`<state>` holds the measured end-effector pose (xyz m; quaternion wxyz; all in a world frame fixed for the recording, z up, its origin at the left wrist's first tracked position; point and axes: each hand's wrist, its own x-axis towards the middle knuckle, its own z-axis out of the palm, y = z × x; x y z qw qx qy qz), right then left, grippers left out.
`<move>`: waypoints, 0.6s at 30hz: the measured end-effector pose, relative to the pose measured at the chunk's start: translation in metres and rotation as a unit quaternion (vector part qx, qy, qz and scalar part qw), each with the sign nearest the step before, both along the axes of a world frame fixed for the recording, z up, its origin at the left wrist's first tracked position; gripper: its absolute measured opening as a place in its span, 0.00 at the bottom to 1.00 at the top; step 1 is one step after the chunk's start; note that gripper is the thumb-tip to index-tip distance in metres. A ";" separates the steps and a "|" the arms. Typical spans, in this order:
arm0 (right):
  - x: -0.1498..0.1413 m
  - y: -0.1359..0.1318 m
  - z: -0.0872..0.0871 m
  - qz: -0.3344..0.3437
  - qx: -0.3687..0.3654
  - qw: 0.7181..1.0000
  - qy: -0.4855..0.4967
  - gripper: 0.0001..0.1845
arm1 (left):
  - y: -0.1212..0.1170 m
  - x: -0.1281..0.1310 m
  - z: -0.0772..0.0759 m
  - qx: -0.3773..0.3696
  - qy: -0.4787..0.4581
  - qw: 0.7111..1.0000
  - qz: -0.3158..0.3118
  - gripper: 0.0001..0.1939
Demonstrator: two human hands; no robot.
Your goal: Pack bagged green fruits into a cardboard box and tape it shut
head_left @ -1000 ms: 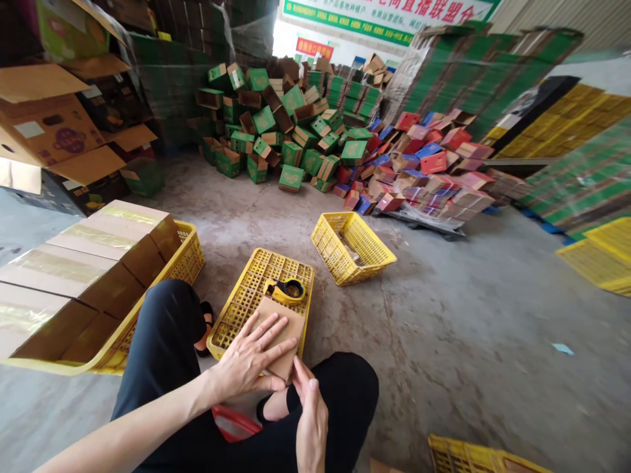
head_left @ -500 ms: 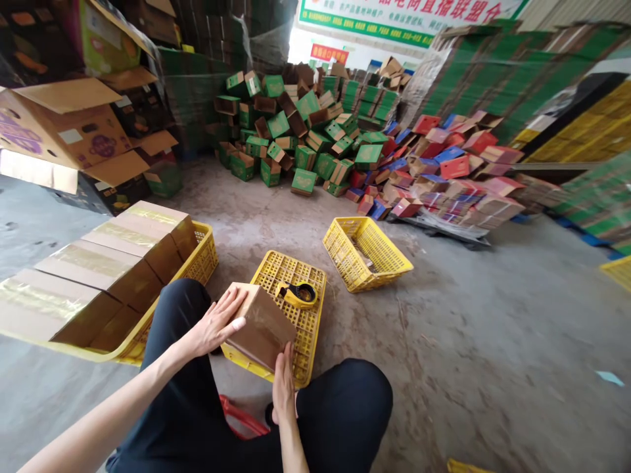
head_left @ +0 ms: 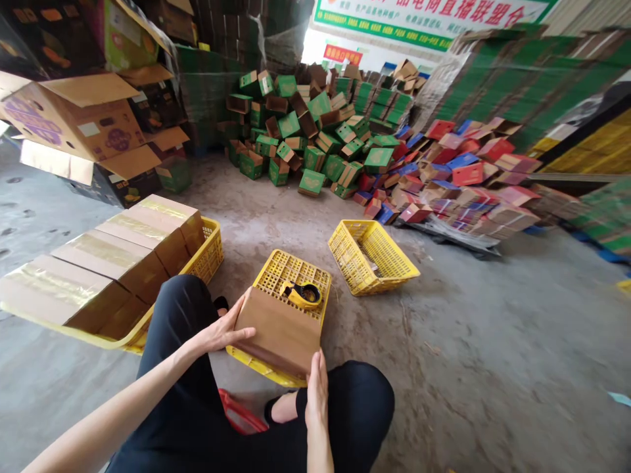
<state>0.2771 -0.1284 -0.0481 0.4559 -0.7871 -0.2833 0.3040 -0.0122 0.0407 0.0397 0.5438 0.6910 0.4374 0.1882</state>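
Note:
A brown cardboard box rests on an upturned yellow plastic crate between my knees. My left hand presses against the box's left end, thumb lying over its top face. At the opposite end, my right hand holds the near right corner, fingers along the side. Both hands grip the same box between them. Just behind it on the crate lies a yellow and black tape dispenser. The underside of the box is hidden.
On my left, a long yellow crate holds several taped boxes. Another yellow crate stands ahead to the right. Farther back are heaps of green boxes and red and blue boxes. Large open cartons are stacked at left.
The box has turned and tipped down, so a broad brown face now points up. My right hand has moved right with its end; my left hand stays at the left end.

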 end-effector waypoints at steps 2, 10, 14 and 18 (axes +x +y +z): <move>0.009 0.001 0.009 -0.015 -0.023 1.000 0.008 0.49 | -0.001 0.015 -0.018 -0.037 -0.003 0.999 0.028 0.57; -0.017 0.002 0.001 0.046 -0.037 0.987 -0.148 0.60 | -0.015 0.032 -0.085 0.084 0.120 0.988 0.055 0.55; -0.025 -0.001 0.008 0.069 -0.070 0.954 -0.284 0.58 | -0.032 0.034 -0.098 0.272 0.176 0.944 0.063 0.50; -0.026 0.000 0.020 0.105 -0.135 0.919 -0.355 0.53 | -0.041 0.042 -0.096 0.389 0.218 0.893 0.054 0.48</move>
